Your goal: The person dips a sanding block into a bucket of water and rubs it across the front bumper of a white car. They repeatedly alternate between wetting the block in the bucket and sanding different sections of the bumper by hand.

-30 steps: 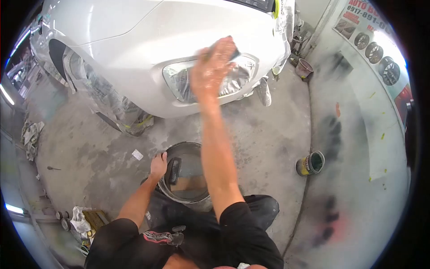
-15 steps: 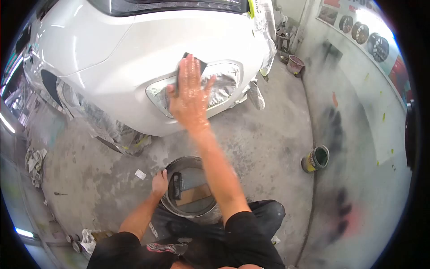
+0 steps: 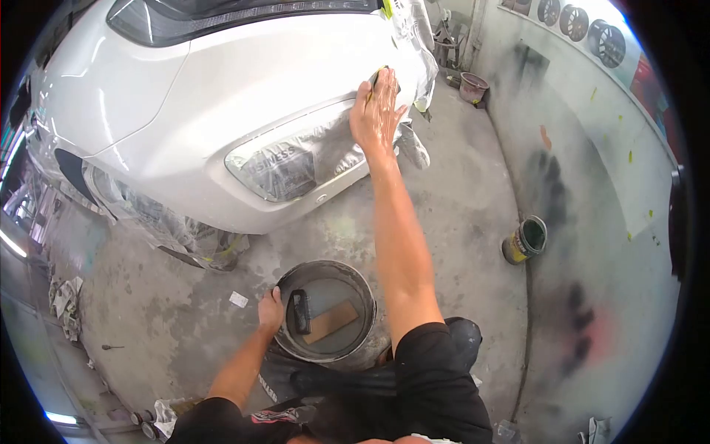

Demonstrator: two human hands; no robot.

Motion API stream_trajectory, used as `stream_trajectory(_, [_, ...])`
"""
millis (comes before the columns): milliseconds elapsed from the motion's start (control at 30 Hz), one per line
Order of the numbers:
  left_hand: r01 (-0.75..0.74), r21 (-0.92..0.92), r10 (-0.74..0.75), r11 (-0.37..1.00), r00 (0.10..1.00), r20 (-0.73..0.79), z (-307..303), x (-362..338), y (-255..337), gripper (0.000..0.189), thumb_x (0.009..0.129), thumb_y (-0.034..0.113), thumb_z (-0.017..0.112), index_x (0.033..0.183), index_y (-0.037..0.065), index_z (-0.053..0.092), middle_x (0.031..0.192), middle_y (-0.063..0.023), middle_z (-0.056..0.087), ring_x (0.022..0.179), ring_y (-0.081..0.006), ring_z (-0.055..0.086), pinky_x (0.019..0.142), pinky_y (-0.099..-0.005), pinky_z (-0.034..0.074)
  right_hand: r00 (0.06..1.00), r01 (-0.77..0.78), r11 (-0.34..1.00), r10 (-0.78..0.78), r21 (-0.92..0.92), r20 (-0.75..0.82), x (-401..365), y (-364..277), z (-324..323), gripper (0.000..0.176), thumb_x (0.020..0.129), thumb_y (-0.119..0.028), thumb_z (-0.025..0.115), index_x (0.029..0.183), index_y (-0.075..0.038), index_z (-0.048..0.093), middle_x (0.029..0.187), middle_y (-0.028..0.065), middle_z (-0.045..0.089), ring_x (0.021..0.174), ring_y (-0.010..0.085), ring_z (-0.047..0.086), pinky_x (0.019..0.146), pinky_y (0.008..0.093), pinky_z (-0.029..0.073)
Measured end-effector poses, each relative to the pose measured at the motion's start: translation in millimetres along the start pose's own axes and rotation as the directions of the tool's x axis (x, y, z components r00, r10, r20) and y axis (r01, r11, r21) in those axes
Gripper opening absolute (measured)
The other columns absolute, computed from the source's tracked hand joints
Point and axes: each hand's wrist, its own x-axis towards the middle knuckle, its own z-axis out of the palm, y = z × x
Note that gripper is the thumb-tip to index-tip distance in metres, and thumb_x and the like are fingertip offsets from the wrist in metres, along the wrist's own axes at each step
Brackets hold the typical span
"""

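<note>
My right hand (image 3: pixel 376 115), wet, presses a dark sanding pad (image 3: pixel 379 77) flat against the right end of the white car bumper (image 3: pixel 296 74). The pad is mostly covered by the fingers. Below and left of that hand lies a bumper opening masked with printed plastic film (image 3: pixel 285 169). My left hand (image 3: pixel 271 309) holds the left rim of a round bucket (image 3: pixel 367 285). Inside the bucket, in cloudy water, are a black block (image 3: pixel 300 311) and a brown rectangular piece (image 3: pixel 330 321).
An open can (image 3: pixel 525 240) stands on the floor by the right wall (image 3: pixel 592 185). Farther back is a reddish bucket (image 3: pixel 473 87). A small white paper (image 3: pixel 238 299) lies left of the round bucket. Crumpled masking sheet (image 3: pixel 68 305) lies at the far left.
My right hand has moved right and up along the bumper with the pad, uncovering the masked opening. My left hand stays on the bucket rim. The whole view has shifted slightly.
</note>
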Motion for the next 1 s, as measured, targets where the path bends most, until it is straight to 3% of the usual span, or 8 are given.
stream_trajectory(200, [0.006, -0.038, -0.005, 0.999, 1.000, 0.018, -5.5, -4.4, 9.3, 0.048, 0.104, 0.037, 0.041, 0.106, -0.007, 0.061, 0.098, -0.0345, 0.064, 0.094, -0.0541, 0.060, 0.082, -0.0563, 0.048, 0.974, 0.225, 0.973, -0.223, -0.054, 0.039, -44.7, -1.4, -1.6, 0.059, 0.104, -0.032, 0.041, 0.148, 0.006, 0.032, 0.152, 0.0287, 0.033, 0.142, 0.0443, 0.032, 0.114, 0.0661, 0.020])
stream_trajectory(233, [-0.002, -0.043, 0.003, 0.999, 1.000, 0.017, -10.3, -5.0, 11.0, 0.049, 0.104, 0.038, 0.041, 0.107, -0.007, 0.061, 0.099, -0.0346, 0.064, 0.094, -0.0542, 0.060, 0.082, -0.0563, 0.048, 0.978, 0.198, 0.969, -0.205, 0.148, 0.037, -27.6, 14.3, -7.2, 0.059, 0.103, -0.028, 0.044, 0.147, 0.009, 0.030, 0.151, 0.0311, 0.033, 0.142, 0.0446, 0.031, 0.115, 0.0629, 0.021])
stream_trajectory(333, [0.019, -0.045, -0.018, 0.999, 1.000, 0.020, -8.3, -4.4, 10.6, 0.049, 0.104, 0.038, 0.041, 0.107, -0.008, 0.061, 0.099, -0.0348, 0.064, 0.096, -0.0539, 0.060, 0.083, -0.0561, 0.047, 0.975, 0.122, 0.979, -0.088, 0.164, -0.203, 9.1, 34.1, -31.8, 0.059, 0.103, -0.026, 0.044, 0.147, 0.011, 0.029, 0.149, 0.0325, 0.034, 0.142, 0.0447, 0.031, 0.115, 0.0619, 0.022])
stream_trajectory(433, [0.041, -0.032, -0.040, 0.999, 0.999, 0.022, -6.5, -4.1, 12.4, 0.050, 0.104, 0.038, 0.041, 0.107, -0.008, 0.061, 0.098, -0.0347, 0.064, 0.096, -0.0533, 0.060, 0.084, -0.0559, 0.047, 0.990, 0.109, 0.960, -0.082, 0.258, -0.115, 17.1, 22.4, -18.1, 0.060, 0.102, -0.024, 0.046, 0.147, 0.011, 0.028, 0.151, 0.0328, 0.031, 0.144, 0.0448, 0.028, 0.115, 0.0613, 0.021])
stream_trajectory(533, [0.022, 0.003, -0.022, 1.000, 0.999, 0.033, -7.2, -3.1, 10.2, 0.050, 0.104, 0.037, 0.041, 0.107, -0.008, 0.061, 0.098, -0.0345, 0.064, 0.095, -0.0528, 0.060, 0.083, -0.0556, 0.047, 0.981, 0.187, 0.981, -0.184, 0.051, -0.064, -33.5, -18.8, 20.6, 0.064, 0.099, -0.026, 0.050, 0.148, 0.009, 0.028, 0.153, 0.0322, 0.028, 0.145, 0.0454, 0.026, 0.113, 0.0660, 0.018])
stream_trajectory(600, [0.008, 0.010, -0.008, 1.000, 0.999, 0.041, -4.4, -0.8, 11.2, 0.050, 0.104, 0.037, 0.040, 0.107, -0.008, 0.061, 0.099, -0.0345, 0.064, 0.095, -0.0525, 0.060, 0.082, -0.0554, 0.047, 0.985, 0.170, 0.985, -0.171, 0.040, 0.016, -36.8, -20.4, 10.7, 0.064, 0.103, -0.033, 0.044, 0.149, 0.007, 0.027, 0.155, 0.0297, 0.027, 0.146, 0.0450, 0.024, 0.114, 0.0655, 0.019])
stream_trajectory(800, [0.003, 0.011, -0.004, 1.000, 0.999, 0.045, 4.4, -2.5, -1.4, 0.049, 0.104, 0.037, 0.040, 0.109, -0.008, 0.060, 0.101, -0.0349, 0.063, 0.096, -0.0522, 0.060, 0.083, -0.0551, 0.046, 0.964, -0.261, 0.954, 0.266, 0.144, -0.012, 28.2, 16.4, 8.0, 0.065, 0.104, -0.038, 0.036, 0.151, 0.006, 0.026, 0.158, 0.0282, 0.024, 0.148, 0.0422, 0.021, 0.115, 0.0661, 0.013])
stream_trajectory(1000, [-0.001, 0.014, 0.001, 1.000, 0.999, 0.036, 1.1, -0.1, 5.2, 0.050, 0.104, 0.037, 0.041, 0.110, -0.009, 0.059, 0.101, -0.0355, 0.063, 0.096, -0.0527, 0.059, 0.083, -0.0553, 0.046, 0.992, -0.115, 0.988, 0.110, 0.098, 0.057, 28.6, 50.8, -3.9, 0.063, 0.104, -0.038, 0.033, 0.150, 0.005, 0.030, 0.157, 0.0263, 0.028, 0.148, 0.0424, 0.020, 0.115, 0.0662, 0.012])
